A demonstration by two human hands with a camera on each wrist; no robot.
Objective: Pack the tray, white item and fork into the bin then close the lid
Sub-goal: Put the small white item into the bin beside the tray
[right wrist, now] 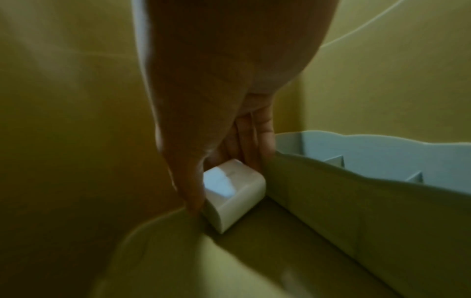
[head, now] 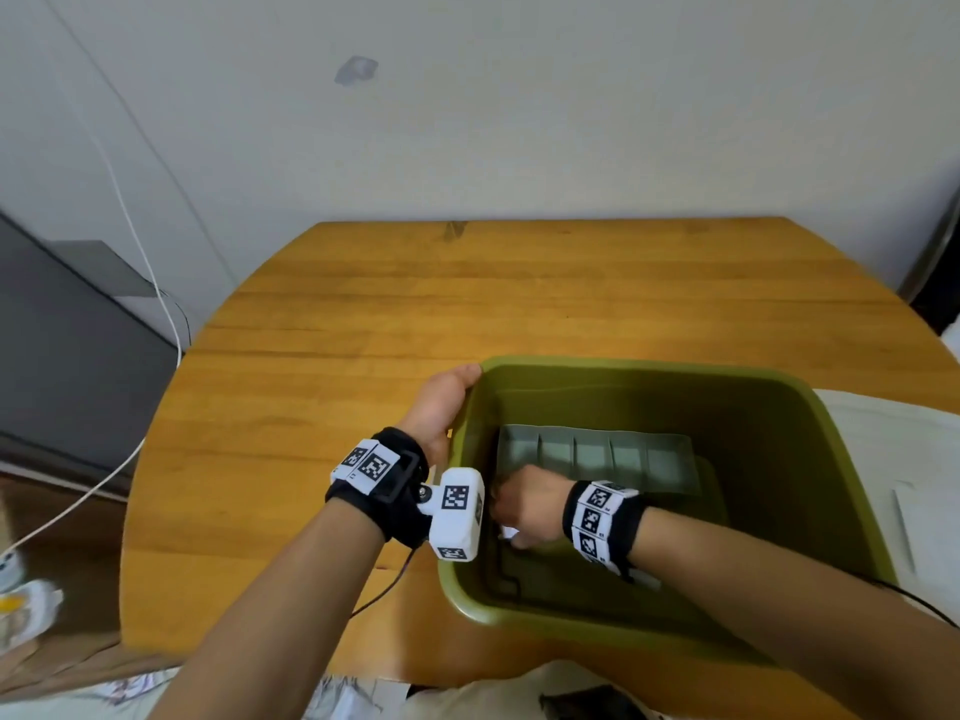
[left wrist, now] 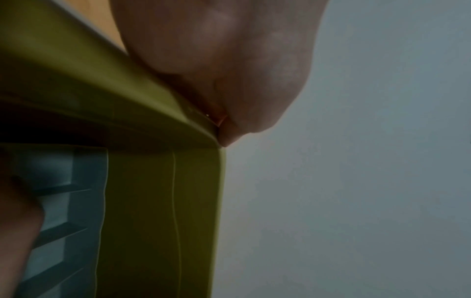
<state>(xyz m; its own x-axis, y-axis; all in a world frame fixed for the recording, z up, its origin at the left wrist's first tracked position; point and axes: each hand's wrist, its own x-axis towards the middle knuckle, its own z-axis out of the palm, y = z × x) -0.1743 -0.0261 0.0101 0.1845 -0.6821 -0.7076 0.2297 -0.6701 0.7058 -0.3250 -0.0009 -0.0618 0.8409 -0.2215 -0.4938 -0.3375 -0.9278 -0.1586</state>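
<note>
Right hand (right wrist: 203, 121) hiding white item (right wrist: 234, 193), bin (head: 831, 459) floor dim

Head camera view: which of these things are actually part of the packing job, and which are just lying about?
Part of the job:
green bin, left hand on its rim
grey divided tray, already inside
white item, right hand setting it in

Just lying about:
wooden table
white cable
crumpled wrappers on the floor

Fork and lid: not identifiable.

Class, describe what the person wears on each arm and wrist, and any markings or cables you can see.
Both forearms are bare, no sleeves. Each wrist carries a black strap with white blocks printed with black square codes. The left wrist also bears a white boxy camera unit. Thin dark cables trail from both.
</note>
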